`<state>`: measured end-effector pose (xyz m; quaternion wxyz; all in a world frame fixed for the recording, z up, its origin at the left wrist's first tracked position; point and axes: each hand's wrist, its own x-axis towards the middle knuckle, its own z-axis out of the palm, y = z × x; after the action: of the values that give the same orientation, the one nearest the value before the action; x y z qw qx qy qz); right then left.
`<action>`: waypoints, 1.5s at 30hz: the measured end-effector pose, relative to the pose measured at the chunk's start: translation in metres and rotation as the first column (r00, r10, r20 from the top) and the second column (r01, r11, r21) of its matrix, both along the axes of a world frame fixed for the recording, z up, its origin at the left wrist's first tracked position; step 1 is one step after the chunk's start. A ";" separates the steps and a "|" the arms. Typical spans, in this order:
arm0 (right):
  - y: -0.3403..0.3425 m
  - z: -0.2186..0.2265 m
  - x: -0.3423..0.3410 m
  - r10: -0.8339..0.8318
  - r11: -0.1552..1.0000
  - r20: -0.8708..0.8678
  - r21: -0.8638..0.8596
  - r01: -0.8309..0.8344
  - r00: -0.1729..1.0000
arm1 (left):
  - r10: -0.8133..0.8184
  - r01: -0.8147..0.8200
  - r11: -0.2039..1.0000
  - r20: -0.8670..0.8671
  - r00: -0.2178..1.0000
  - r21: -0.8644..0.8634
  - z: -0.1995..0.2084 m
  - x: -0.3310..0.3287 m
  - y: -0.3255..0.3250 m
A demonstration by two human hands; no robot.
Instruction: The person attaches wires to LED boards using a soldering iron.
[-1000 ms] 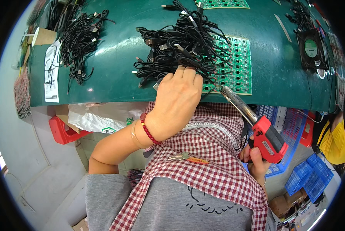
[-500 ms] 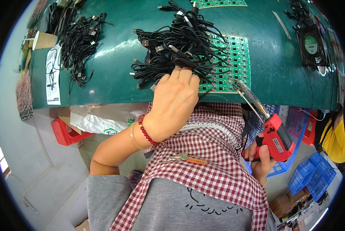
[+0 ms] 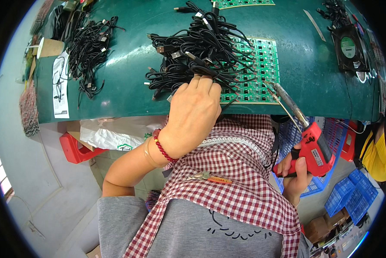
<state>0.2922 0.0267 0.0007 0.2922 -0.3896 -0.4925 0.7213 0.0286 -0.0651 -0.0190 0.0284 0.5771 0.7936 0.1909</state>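
Observation:
My left hand (image 3: 196, 105) is closed at the near edge of a heap of black USB cables (image 3: 188, 47), its curled fingers on a cable; the fingertips are hidden underneath. The heap lies partly over a green circuit board panel (image 3: 266, 64) made of many small boards, with thin red wire ends spread across it. My right hand (image 3: 297, 170) is wrapped round the handle of a red and black soldering gun (image 3: 315, 148). The gun's metal tip points up and left, over the panel's lower right part; whether it touches a board I cannot tell.
Another cable pile (image 3: 89, 51) lies on the green table (image 3: 128, 77) at the left, beside a paper sheet (image 3: 60, 92) and a cup (image 3: 51, 47). A black fan (image 3: 350, 49) stands at the right. Blue crates (image 3: 350, 193) and a red stool (image 3: 74, 148) are below table height.
My right hand has moved a little to the right with the soldering gun, and its tip has shifted right and slightly up across the panel. My left hand has stayed almost still.

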 end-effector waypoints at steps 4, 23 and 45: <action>0.000 0.000 -0.002 -0.012 1.000 -0.017 0.011 0.012 1.000 | -0.001 0.001 0.999 0.021 1.000 0.034 0.000 0.002 0.000; 0.023 -0.003 -0.036 -0.131 0.991 -0.132 0.009 0.133 0.982 | -0.006 -0.069 0.994 0.660 0.751 0.087 0.019 0.009 -0.046; 0.047 -0.030 -0.090 -0.057 0.998 -0.258 -0.010 0.056 0.964 | 0.432 -0.422 0.896 -0.473 0.768 0.134 -0.005 -0.203 -0.120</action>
<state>0.2024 0.0737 -0.0292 0.3739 -0.3066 -0.4379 0.7579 -0.1741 -0.1852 -0.0239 -0.2241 0.4109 0.8824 0.0472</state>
